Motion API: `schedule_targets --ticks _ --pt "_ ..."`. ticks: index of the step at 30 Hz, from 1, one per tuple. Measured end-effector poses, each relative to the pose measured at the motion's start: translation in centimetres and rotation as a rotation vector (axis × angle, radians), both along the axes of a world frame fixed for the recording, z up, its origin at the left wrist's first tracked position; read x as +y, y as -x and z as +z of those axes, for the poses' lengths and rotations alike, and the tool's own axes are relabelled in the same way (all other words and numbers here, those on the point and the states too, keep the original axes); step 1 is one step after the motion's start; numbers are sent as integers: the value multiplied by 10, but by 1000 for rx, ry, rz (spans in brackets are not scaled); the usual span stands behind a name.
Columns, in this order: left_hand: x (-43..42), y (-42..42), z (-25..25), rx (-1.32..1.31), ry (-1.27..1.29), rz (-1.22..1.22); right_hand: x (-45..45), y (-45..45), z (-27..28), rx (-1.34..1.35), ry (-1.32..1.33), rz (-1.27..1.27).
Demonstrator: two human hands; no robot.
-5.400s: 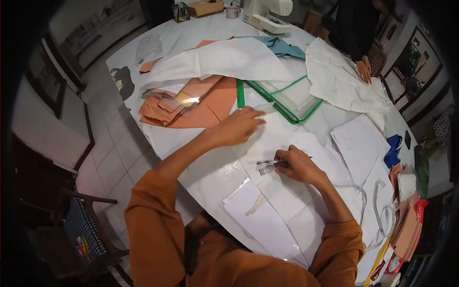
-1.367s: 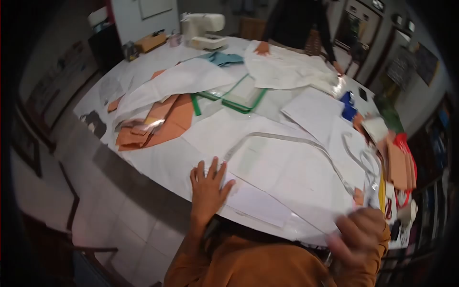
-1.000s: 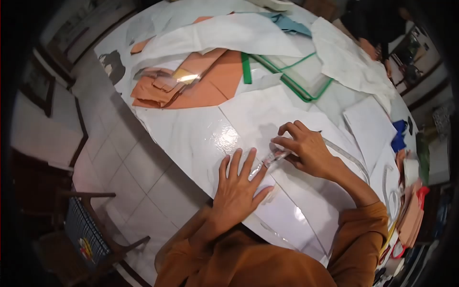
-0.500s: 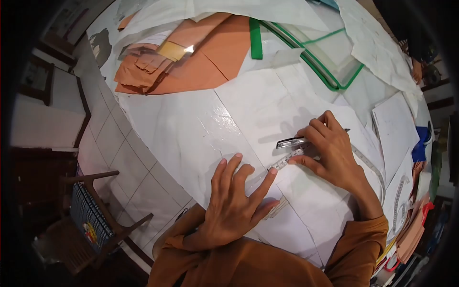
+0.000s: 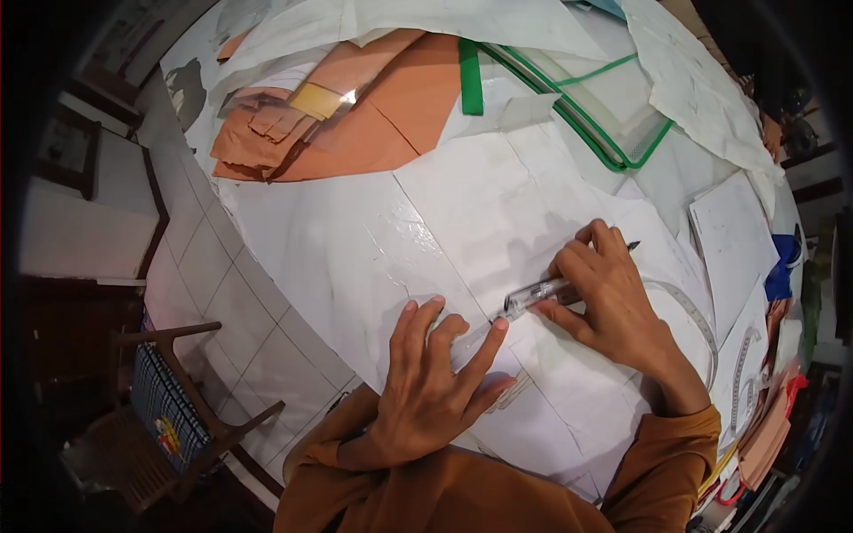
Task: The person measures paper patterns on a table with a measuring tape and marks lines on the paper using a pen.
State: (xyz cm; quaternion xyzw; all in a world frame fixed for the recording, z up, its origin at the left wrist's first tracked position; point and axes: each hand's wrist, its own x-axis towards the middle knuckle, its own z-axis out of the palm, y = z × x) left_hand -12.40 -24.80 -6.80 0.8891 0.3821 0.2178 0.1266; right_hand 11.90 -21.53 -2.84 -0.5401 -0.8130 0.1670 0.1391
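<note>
My left hand point(image 5: 437, 382) lies spread on the white paper point(image 5: 498, 195), its index fingertip on the end of a tape measure point(image 5: 514, 311). Up and to the right, my right hand point(image 5: 613, 298) is closed around a pen point(image 5: 538, 291) with a clear barrel, whose dark tip sticks out beyond the knuckles. Its thumb and fingers also pinch the tape beside my left fingertip. The rest of the tape curves out to the right of my right hand. A paper with a drawn figure lies partly under my left hand.
Orange fabric point(image 5: 382, 124) and a green-edged clear case point(image 5: 613, 107) lie at the back, with white cloth point(image 5: 702, 98) beside them. Papers point(image 5: 733, 240), a blue item point(image 5: 782, 266) and folded orange pieces point(image 5: 764, 435) are on the right. A wooden chair point(image 5: 169, 400) stands at the left.
My right hand came back from the right edge to the paper near my left hand. Over the last half second it has shifted slightly down, with the pen now lying closer over the tape.
</note>
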Motion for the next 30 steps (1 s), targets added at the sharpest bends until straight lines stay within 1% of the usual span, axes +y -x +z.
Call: schedule_targets --ticks 10,19,28,30 --pt "0 -1 -3 -13 -27 12 0 -3 -2 71 50 -85" --pt "0 1 -3 2 -22 -3 4 -9 3 182 216 -246" --pt "-1 1 -3 5 -24 7 7 -22 2 157 190 -303" --pt "-1 1 -1 19 -9 13 9 -30 2 202 252 -353"
